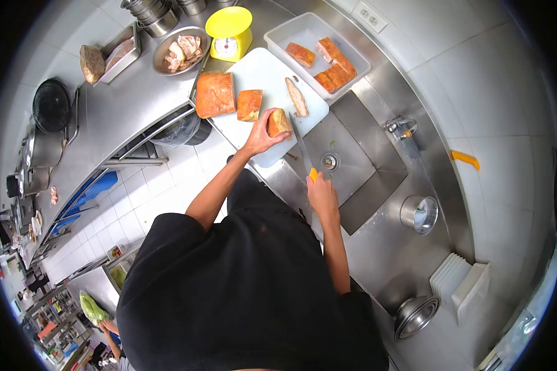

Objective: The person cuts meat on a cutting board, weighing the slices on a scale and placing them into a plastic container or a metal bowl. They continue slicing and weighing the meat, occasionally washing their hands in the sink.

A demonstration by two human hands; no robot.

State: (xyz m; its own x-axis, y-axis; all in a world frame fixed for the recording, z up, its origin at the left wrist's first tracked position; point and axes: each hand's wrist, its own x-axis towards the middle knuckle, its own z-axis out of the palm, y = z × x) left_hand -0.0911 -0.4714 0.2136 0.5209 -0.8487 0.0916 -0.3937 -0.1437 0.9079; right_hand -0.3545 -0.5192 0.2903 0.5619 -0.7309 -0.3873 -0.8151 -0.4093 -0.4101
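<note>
My left hand (pixel 261 137) is closed around a browned piece of meat (pixel 280 122), which looks like roast pork with a crisp skin. It rests on a white cutting board (pixel 263 68) that reaches over the sink's edge. In my right hand (pixel 322 195) is the yellow handle of a long knife (pixel 301 145). Its blade lies close along the right side of the held piece; whether it touches is not clear. A smaller browned block (pixel 249 105) and a large block (pixel 215 94) sit left of my left hand. One thin slice (pixel 296 97) lies beyond the knife tip.
A plastic tub (pixel 278 38) with several meat pieces stands behind the board, near a yellow scale (pixel 229 31) and a steel bowl (pixel 161 62) of cut meat. Right of the board is the sink (pixel 353 170). Another person's hand (pixel 109 326) touches leafy greens at lower left.
</note>
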